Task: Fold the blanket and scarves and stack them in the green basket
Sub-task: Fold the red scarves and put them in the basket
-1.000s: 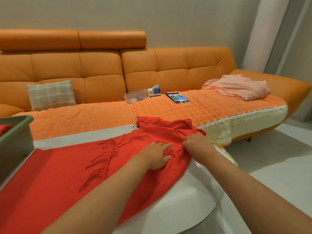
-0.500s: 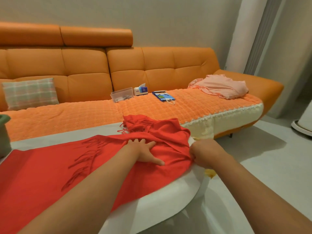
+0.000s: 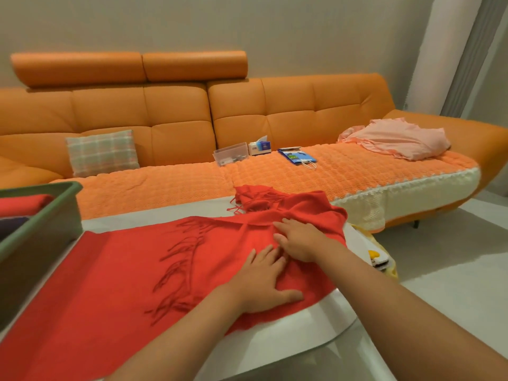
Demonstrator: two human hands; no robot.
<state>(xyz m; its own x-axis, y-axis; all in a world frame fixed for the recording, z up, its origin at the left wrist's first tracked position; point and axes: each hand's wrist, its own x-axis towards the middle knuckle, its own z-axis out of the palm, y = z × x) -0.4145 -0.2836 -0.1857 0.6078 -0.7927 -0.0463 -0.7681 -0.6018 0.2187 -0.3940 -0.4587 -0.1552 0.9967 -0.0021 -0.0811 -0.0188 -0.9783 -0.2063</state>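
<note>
Your left grip point(image 3: 264, 281) lies flat, fingers spread, on the soft red fringed scarf point(image 3: 110, 284). Your right grip point(image 3: 299, 240) presses straight-fingered just beyond it. The scarf drapes over the glossy white tabletop point(image 3: 275, 339), and the boxy green basket point(image 3: 41, 213) stands far left.

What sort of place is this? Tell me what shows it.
Likely a home living room: long orange sofa with a plaid cushion, a tissue box on its seat, a white table.
</note>
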